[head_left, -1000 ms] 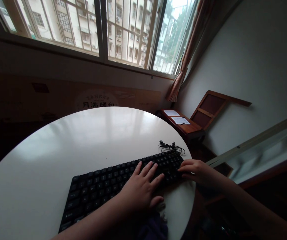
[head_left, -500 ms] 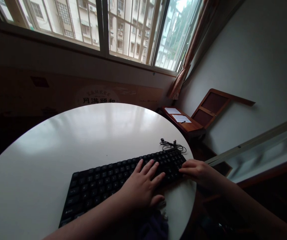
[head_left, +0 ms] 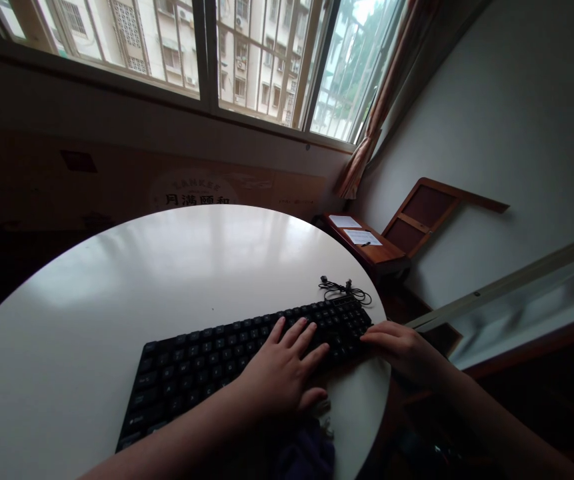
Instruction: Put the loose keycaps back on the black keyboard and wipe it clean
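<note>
A black keyboard (head_left: 187,370) lies at a slant on the white round table (head_left: 157,267). My left hand (head_left: 287,373) rests palm down across its middle, with the fingers spread over the keys. At the keyboard's right end, my right hand (head_left: 397,343) has its fingers closed on the near corner; the fingertips are partly hidden. The keyboard's cable (head_left: 344,290) is bundled behind its far right corner. Below my left thumb are a small pale object (head_left: 324,420), too dim to name, and a dark purple cloth (head_left: 304,453).
The table's edge curves close past my right hand. Beyond it stands a low wooden piece of furniture (head_left: 387,251) with papers (head_left: 363,237) and a pen on it. A barred window (head_left: 257,60) and a tied curtain (head_left: 361,163) are at the back.
Almost nothing differs. The view has shifted very slightly, and both hands keep their places on the keyboard.
</note>
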Demonstrator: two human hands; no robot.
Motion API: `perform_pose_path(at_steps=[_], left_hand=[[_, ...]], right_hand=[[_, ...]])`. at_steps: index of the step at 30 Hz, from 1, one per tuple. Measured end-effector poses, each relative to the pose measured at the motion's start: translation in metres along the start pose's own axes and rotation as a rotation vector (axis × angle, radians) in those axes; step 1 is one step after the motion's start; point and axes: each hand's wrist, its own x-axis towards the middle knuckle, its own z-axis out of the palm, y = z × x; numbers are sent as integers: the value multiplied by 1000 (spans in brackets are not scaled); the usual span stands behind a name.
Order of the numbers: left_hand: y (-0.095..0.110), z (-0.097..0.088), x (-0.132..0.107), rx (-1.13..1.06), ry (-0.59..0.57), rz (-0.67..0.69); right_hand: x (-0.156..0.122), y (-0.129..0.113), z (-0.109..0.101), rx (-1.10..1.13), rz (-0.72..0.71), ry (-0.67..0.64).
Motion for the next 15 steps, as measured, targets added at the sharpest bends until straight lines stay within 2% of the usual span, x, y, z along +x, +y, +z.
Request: perform_pose_path(at_steps=[6,8,15], left_hand=[[-1,1,0,1,14,4],[-2,3,0,3,20,4],[-3,6,0,-7,31,10]], right_hand=[[3,6,-16,282,294,-128],[5,8,-20,345,381,-134],[13,0,-22,354,458,-159]])
